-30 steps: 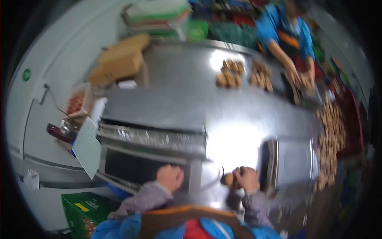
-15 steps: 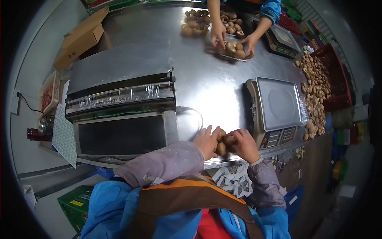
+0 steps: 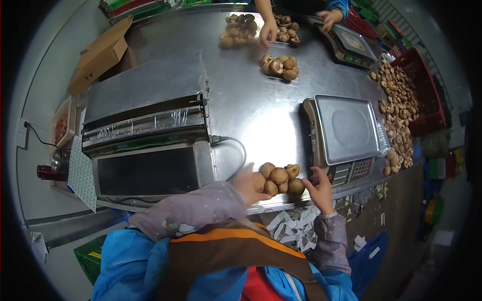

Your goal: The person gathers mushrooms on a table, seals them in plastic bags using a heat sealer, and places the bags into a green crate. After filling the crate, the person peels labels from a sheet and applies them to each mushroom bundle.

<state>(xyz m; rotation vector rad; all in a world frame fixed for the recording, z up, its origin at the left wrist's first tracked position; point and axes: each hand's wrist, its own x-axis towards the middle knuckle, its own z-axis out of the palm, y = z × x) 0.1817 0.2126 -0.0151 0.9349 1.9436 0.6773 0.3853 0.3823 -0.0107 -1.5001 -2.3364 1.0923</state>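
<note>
Several brown mushrooms (image 3: pixel 278 175) sit in a close cluster near the front edge of the steel table. If a tray lies under them, I cannot make it out. My left hand (image 3: pixel 247 185), slightly blurred, rests at the cluster's left side with its fingers extended. To the right, my right hand (image 3: pixel 320 189) has thumb and fingers apart, the thumb near the rightmost mushroom. Just beyond that hand stands a weighing scale (image 3: pixel 348 130) with a bare metal pan.
A film-wrapping machine (image 3: pixel 148 125) and its cable occupy the left. Across the table, a co-worker's hands (image 3: pixel 268 32) are near trayed mushrooms (image 3: pixel 280 67) and a second scale (image 3: pixel 349 45). Loose mushrooms (image 3: pixel 396 110) spill beside a red crate (image 3: pixel 427 95) at right.
My hands have moved apart, leaving the mushroom cluster more exposed. The co-worker has let go of the far tray of mushrooms, which now rests on the table.
</note>
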